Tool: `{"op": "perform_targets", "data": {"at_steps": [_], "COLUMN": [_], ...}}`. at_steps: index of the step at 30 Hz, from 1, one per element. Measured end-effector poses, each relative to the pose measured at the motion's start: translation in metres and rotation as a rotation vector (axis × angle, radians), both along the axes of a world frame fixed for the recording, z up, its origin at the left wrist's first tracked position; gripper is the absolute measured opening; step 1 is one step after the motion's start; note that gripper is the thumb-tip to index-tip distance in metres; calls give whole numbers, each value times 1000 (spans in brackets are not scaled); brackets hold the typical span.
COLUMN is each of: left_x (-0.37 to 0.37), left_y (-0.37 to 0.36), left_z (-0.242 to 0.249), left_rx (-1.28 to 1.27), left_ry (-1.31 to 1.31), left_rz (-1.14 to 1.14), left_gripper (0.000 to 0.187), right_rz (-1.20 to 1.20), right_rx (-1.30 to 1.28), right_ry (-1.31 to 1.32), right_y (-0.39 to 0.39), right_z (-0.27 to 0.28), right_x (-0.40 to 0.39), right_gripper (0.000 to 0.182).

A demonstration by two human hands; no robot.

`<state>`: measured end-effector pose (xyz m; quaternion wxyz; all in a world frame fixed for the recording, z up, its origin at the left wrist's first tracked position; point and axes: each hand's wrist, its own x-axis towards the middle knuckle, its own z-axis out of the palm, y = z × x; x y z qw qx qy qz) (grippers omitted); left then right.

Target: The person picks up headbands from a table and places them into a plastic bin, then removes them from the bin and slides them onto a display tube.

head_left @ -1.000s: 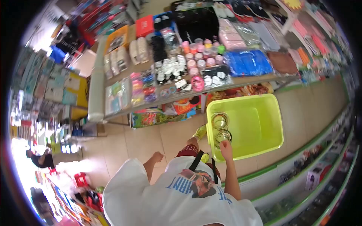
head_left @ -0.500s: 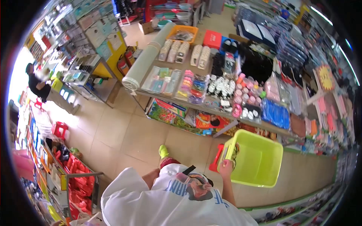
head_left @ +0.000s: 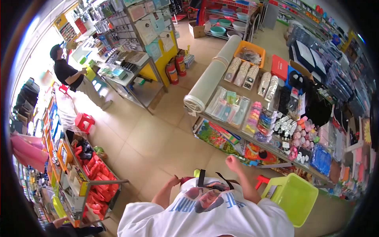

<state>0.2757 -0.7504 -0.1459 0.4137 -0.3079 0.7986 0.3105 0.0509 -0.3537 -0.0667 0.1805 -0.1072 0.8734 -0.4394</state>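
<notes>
My right hand (head_left: 233, 162) is raised in front of my body, fingers curled, with nothing visible in it. A yellow-green shopping basket (head_left: 302, 199) with a red handle (head_left: 260, 180) stands on the floor to my right, apart from that hand and partly behind my sleeve. Close to my waist at the left, my left hand (head_left: 172, 181) has its fingers drawn in, and nothing shows in it.
A display table (head_left: 225, 118) bears hair ties, packets and a large roll (head_left: 215, 73). Red bags (head_left: 96, 173) fill a rack at left. A red stool (head_left: 84, 122) and fire extinguishers (head_left: 172, 73) stand on the floor. A person (head_left: 71, 73) in black stands far left.
My right hand has let go of the basket and moved up in front of me. My left hand has come into view. The view has turned left, and the basket appears lower right.
</notes>
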Motion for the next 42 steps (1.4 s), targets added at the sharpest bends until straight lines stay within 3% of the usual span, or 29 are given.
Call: {"op": "perform_targets", "data": {"at_steps": [3,4,7,9,10,13,18,22,26,27,28,30,32,33,35,36,38,40,42], "left_x": [-13,-13,-22,-30,-38,-36,-83,-117,-156,-167,-179,-231,-297,-345,-452,-513,-609,-692,-756], "left_y": [-40,-50,-58,-36,-39,-45,-20,-14,-30,-41,-52,-86,-138,-150,-151,-130,-113,-82,-45], "left_z": [11,1,-4,17,15,-9,47,72,84,78,71,92,80,104,152,198,228,262,282], "left_rx": [99,129,90,83,114,142,164,146,107,105,153,-16,-121,-181,-227,-335,-161,-251,-61], "left_ry": [49,52,-27,76,86,262,198,259,378,400,432,535,728,672,875,945,1062,1163,1186], "left_rz": [90,179,318,654,507,-263,277,365,386,456,750,670,419,329,105,-53,-55,-280,-215], "left_gripper": [36,47,45,42,39,31,28,26,24,23,20,19,19,18,15,13,13,13,15], "right_rz": [118,103,129,158,147,119,-9,-179,-109,-68,-26,36,83,106,132,134,104,79,51], "right_rx": [-22,-59,-60,-57,-80,-95,-25,117,258,297,338,401,461,486,524,537,539,508,436], "right_ry": [17,39,52,157,187,225,393,737,692,709,724,720,719,717,738,762,782,756,723], "right_y": [-57,-70,-100,-115,-124,-152,-207,-236,-246,-248,-250,-251,-248,-247,-249,-251,-251,-255,-253], "right_z": [73,78,94,114,109,95,114,147,139,137,135,137,145,153,154,152,157,144,143], "right_x": [-71,-99,-192,-256,-292,-386,-530,-617,-662,-665,-667,-669,-673,-672,-671,-673,-670,-673,-678], "right_gripper": [19,21,23,24,23,22,18,16,18,18,19,20,21,21,21,20,19,19,19]}}
